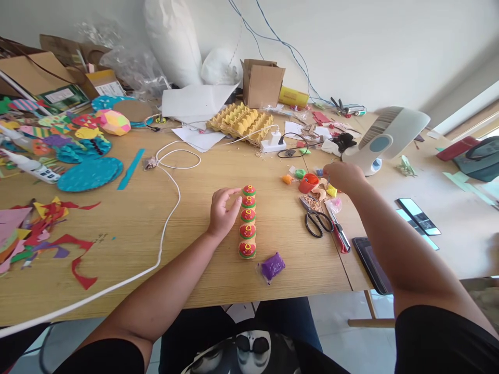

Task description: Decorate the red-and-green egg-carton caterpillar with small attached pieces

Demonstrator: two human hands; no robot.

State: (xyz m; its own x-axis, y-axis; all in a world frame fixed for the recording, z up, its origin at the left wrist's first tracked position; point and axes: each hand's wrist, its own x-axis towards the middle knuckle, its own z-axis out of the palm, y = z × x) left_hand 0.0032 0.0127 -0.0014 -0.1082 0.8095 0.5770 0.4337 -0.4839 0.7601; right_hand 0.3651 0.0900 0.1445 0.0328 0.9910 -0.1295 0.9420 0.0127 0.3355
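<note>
A row of several small red-topped figures [248,215] with green rims and yellow trim, on a tan strip of egg carton, lies on the table. My left hand [225,210] is beside its far end, fingers bent and apart, with nothing visible in them. Near me is a purple clay packet [273,266]. My right hand [345,179] reaches over the small clay packets at the right; its fingers curl downward, and what they hold, if anything, is hidden. Close to it are a blue packet [320,172], a yellow packet [331,190] and a red-orange cup [309,183].
Black-handled scissors [318,223] and a red utility knife [341,236] lie right of the row. A tablet [372,265], a phone [419,216] and a white fan [390,135] stand farther right. A white cable [163,234] crosses the left side, near paper scraps [74,244]. Egg trays [244,122] sit behind.
</note>
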